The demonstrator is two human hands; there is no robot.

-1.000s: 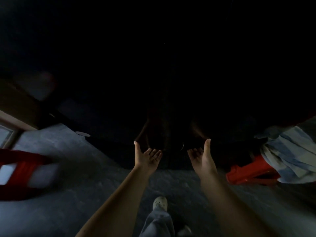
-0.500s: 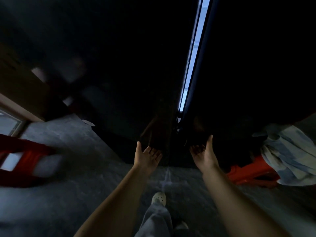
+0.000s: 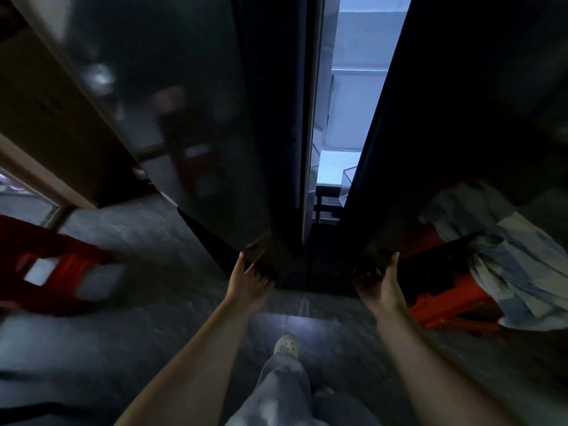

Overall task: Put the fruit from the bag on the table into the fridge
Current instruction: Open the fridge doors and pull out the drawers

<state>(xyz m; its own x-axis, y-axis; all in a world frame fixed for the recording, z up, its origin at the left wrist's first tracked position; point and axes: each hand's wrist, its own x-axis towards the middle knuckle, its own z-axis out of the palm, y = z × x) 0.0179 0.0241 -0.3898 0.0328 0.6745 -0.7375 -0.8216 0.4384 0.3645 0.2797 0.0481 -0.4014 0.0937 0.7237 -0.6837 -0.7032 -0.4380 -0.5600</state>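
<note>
fridge doors (image 3: 190,124) parted wider | left hand (image 3: 249,284), right hand (image 3: 380,284) gripping door bottoms

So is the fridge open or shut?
Partly open: left hand and right hand grip its doors; the bright gap between them shows shelves.

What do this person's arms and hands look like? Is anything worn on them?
The left hand and right hand wear no gloves, and the arms behind them are bare as far as the picture shows, with no sleeves in sight. I see no watch, bracelet or ring, though the light is dim.
</note>
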